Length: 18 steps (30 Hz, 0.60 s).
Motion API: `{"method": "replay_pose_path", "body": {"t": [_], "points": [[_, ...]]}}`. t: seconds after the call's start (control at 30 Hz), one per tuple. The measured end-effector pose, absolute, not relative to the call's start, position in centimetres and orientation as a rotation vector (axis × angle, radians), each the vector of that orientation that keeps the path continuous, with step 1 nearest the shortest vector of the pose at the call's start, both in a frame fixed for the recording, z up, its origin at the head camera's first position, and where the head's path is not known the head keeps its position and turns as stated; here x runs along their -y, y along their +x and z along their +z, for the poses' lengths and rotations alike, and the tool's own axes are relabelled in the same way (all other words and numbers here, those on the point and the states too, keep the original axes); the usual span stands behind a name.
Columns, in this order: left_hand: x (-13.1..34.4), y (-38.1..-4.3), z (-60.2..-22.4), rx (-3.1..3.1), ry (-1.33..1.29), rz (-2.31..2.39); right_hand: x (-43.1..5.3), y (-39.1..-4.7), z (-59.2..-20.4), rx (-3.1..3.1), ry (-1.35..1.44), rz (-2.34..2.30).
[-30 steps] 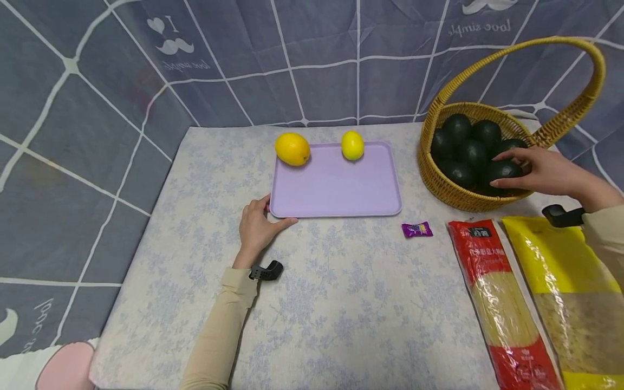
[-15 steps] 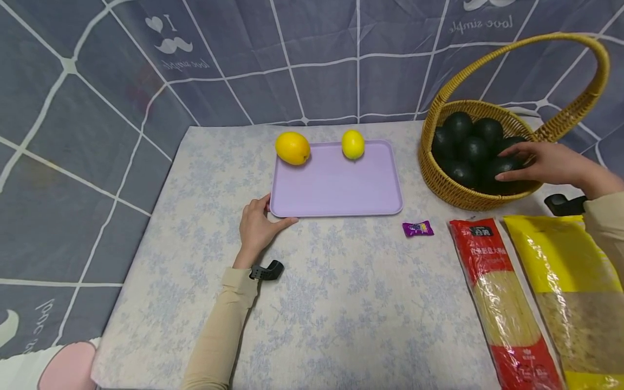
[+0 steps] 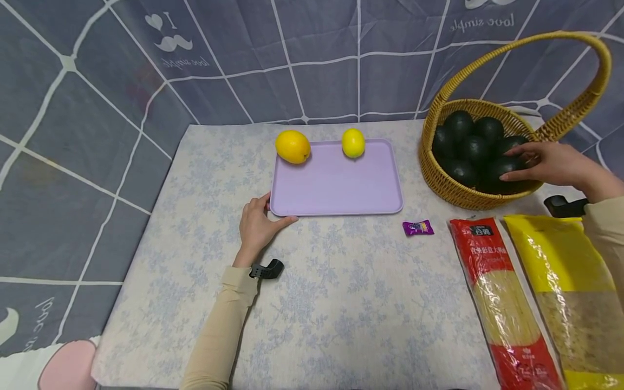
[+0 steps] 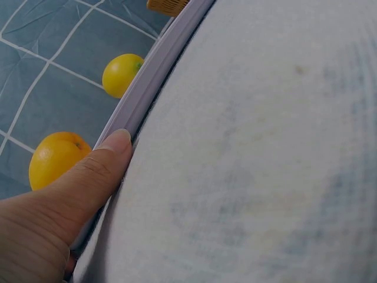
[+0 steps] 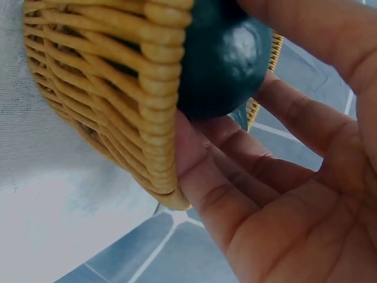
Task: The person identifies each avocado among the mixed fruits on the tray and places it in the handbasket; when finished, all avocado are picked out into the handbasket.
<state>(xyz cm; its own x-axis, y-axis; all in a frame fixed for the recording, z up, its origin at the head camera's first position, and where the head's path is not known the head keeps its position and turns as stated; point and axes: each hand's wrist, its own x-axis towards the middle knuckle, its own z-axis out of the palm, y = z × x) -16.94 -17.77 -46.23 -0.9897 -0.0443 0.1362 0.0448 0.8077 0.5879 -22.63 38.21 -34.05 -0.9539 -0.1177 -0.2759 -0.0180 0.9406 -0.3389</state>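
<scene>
My right hand [image 3: 560, 165] reaches over the right rim of a wicker basket [image 3: 450, 189] heaped with dark green avocados [image 3: 473, 150]. Its thumb and fingers curl round the nearest right avocado [image 3: 502, 167], which still lies among the others. In the right wrist view this glossy avocado [image 5: 221, 68] sits between thumb and fingers, just inside the woven rim. My left hand [image 3: 255, 227] grips the front left corner of a lilac tray [image 3: 336, 195], thumb along the front edge, fingers at the left side. The left wrist view shows the thumb [image 4: 88, 177] against the tray's rim; the other fingers are mostly hidden.
An orange-yellow fruit [image 3: 292, 147] lies at the tray's back left corner, and a lemon [image 3: 353, 143] at its back edge. A purple wrapped candy [image 3: 417, 228] lies before the tray. Red noodle pack [image 3: 507, 303] and yellow bag [image 3: 575, 303] lie front right. The basket's tall handle [image 3: 551, 37] arches overhead.
My right hand has shifted slightly right over the basket, its fingers settling round the avocado. The left hand and tray have stayed in place.
</scene>
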Motion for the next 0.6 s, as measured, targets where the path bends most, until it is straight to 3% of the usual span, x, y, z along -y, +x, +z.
{"method": "replay_pose_path", "body": {"t": [0.6], "points": [[17.8, -16.95, -46.26, 2.844, -0.011, -0.942, -38.99, -22.35, -34.78, -2.885, -0.088, -0.555]]}}
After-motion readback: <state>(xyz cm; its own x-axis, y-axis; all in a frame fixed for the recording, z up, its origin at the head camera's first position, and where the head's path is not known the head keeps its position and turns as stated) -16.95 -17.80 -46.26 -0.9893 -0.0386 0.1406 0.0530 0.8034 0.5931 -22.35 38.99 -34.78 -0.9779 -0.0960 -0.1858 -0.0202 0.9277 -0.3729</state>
